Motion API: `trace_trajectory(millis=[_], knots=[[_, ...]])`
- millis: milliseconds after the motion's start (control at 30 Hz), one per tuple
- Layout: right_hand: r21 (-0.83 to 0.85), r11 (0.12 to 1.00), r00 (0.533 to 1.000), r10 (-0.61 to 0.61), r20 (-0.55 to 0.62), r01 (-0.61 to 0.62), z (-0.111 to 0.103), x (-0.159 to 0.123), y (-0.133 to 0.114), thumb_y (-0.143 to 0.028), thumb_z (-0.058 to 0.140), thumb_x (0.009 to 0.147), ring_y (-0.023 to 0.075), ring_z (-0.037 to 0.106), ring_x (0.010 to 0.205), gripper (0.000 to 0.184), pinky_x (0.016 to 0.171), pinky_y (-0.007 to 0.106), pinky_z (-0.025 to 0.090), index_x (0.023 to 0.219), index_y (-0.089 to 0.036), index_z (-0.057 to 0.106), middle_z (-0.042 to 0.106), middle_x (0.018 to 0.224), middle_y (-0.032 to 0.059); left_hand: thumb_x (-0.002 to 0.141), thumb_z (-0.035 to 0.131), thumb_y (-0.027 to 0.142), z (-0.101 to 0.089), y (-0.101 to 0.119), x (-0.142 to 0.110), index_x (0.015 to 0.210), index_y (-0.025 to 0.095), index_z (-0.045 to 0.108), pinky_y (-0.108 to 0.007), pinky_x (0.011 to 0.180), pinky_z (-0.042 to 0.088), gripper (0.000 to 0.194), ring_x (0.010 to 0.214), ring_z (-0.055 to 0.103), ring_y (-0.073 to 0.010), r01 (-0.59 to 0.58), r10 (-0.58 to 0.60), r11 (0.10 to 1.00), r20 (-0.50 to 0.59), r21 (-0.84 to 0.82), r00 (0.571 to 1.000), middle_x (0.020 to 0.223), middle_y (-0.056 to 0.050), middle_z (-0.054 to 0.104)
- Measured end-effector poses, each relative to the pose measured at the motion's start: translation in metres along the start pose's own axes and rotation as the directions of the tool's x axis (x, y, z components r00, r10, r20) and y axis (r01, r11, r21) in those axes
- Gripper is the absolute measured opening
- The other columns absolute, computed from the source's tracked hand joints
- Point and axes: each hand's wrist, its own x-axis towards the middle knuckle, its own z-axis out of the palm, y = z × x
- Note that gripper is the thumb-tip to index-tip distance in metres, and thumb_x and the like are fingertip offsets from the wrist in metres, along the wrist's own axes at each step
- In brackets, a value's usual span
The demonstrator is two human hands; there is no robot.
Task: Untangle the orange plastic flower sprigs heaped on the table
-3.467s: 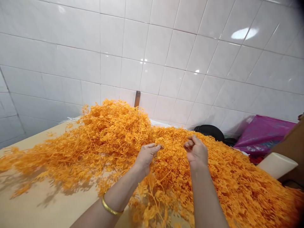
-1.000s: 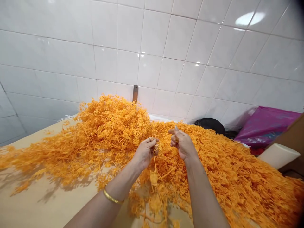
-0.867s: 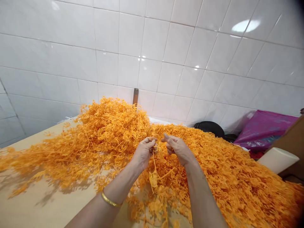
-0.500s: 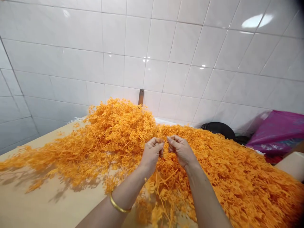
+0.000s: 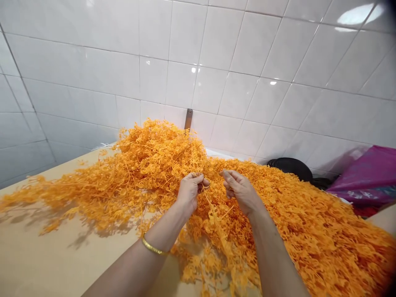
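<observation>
Right hand (image 5: 243, 193) had drawn away from my left hand (image 5: 189, 192); fingers curled, whether gripping anything I couldn't tell. My left pinched an orange stem (image 5: 207, 197), presumably to steady it, above the tabletop (image 5: 46, 260); the orange heap (image 5: 159, 150) lay toward the far edge.

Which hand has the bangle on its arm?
The left hand: a gold bangle circles its forearm, and its fingers pinch an orange stem. The right hand has no bangle on its forearm.
</observation>
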Motion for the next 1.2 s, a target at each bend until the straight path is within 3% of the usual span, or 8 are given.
trace_trajectory(millis=[200, 467, 733, 867, 933, 1000, 1100, 1200], knots=[[-0.196, 0.972, 0.975, -0.085, 0.207, 0.127, 0.012, -0.001, 0.008, -0.042, 0.056, 0.068, 0.0052, 0.033, 0.043, 0.026, 0.038, 0.018, 0.027, 0.075, -0.018, 0.058, 0.05, 0.062, -0.002, 0.056, 0.062, 0.014, 0.004, -0.003, -0.003, 0.057, 0.014, 0.045, -0.018, 0.047, 0.031, 0.017, 0.039, 0.044, -0.0046, 0.027, -0.026, 0.997, 0.017, -0.071, 1.0, 0.044, 0.005, 0.049], [-0.125, 0.985, 0.984, -0.097, 0.148, 0.116, 0.008, 0.001, 0.011, -0.045, 0.055, 0.069, 0.0063, 0.032, 0.041, 0.029, 0.04, 0.02, 0.027, 0.064, -0.017, 0.053, 0.035, 0.046, -0.0062, 0.06, 0.058, 0.016, 0.0, -0.001, 0.0, 0.063, 0.016, 0.045, -0.019, 0.049, 0.033, 0.013, 0.042, 0.046, -0.0063, 0.016, -0.016, 0.998, 0.006, -0.055, 1.0, 0.043, 0.004, 0.051], [-0.013, 0.995, 0.977, -0.104, -0.188, 0.103, 0.012, 0.012, 0.022, -0.048, 0.059, 0.062, 0.0059, 0.028, 0.036, 0.034, 0.036, 0.021, 0.025, 0.054, -0.018, 0.045, 0.032, 0.041, -0.0074, 0.063, 0.057, 0.017, 0.005, -0.001, -0.007, 0.064, 0.018, 0.042, -0.02, 0.048, 0.034, 0.015, 0.041, 0.044, -0.0068, 0.133, -0.121, 0.988, 0.14, -0.08, 0.983, 0.042, 0.007, 0.044], [0.155, 0.981, 0.833, -0.012, -0.553, 0.118, -0.019, 0.018, 0.023, -0.045, 0.062, 0.059, 0.004, 0.027, 0.034, 0.032, 0.034, 0.019, 0.025, 0.057, -0.018, 0.045, 0.032, 0.041, -0.0087, 0.067, 0.05, 0.009, 0.001, 0.006, -0.004, 0.063, 0.018, 0.04, -0.02, 0.043, 0.03, 0.014, 0.034, 0.037, -0.0069, 0.155, -0.151, 0.979, 0.041, -0.129, 0.988, 0.033, 0.009, 0.031], [0.197, 0.974, 0.8, 0.032, -0.599, 0.108, -0.035, 0.017, 0.019, -0.042, 0.063, 0.058, 0.0033, 0.029, 0.034, 0.03, 0.034, 0.018, 0.026, 0.058, -0.018, 0.046, 0.037, 0.042, -0.0077, 0.07, 0.048, 0.009, 0.0, 0.01, -0.002, 0.063, 0.017, 0.04, -0.02, 0.045, 0.032, 0.013, 0.035, 0.038, -0.0068, 0.153, -0.146, 0.973, 0.051, -0.172, 0.988, 0.033, 0.009, 0.029], [0.157, 0.987, 0.856, 0.042, -0.515, 0.046, -0.041, 0.013, 0.014, -0.04, 0.063, 0.058, 0.0036, 0.033, 0.035, 0.027, 0.035, 0.018, 0.028, 0.065, -0.017, 0.05, 0.045, 0.046, -0.005, 0.072, 0.046, 0.01, -0.001, 0.012, -0.001, 0.063, 0.016, 0.041, -0.02, 0.048, 0.034, 0.012, 0.037, 0.039, -0.0067, 0.191, -0.176, 0.951, 0.083, -0.242, 0.981, 0.034, 0.008, 0.03], [0.006, 0.999, 0.982, 0.051, -0.184, -0.051, -0.03, 0.005, 0.007, -0.039, 0.063, 0.06, 0.0041, 0.035, 0.037, 0.028, 0.037, 0.018, 0.029, 0.075, -0.017, 0.055, 0.051, 0.051, -0.0028, 0.076, 0.043, 0.013, 0.0, 0.012, -0.001, 0.067, 0.015, 0.046, -0.021, 0.05, 0.036, 0.009, 0.039, 0.041, -0.0072, 0.245, -0.217, 0.912, 0.121, -0.328, 0.969, 0.036, 0.007, 0.03], [-0.178, 0.982, 0.988, 0.086, 0.13, -0.062, -0.012, -0.002, 0.0, -0.042, 0.06, 0.064, 0.0047, 0.034, 0.04, 0.026, 0.038, 0.018, 0.026, 0.066, -0.016, 0.055, 0.046, 0.049, -0.0036, 0.078, 0.043, 0.016, 0.0, 0.013, -0.001, 0.068, 0.015, 0.048, -0.022, 0.052, 0.037, 0.011, 0.041, 0.043, -0.0082, 0.22, -0.186, 0.915, 0.131, -0.339, 0.974, 0.037, 0.007, 0.03]])
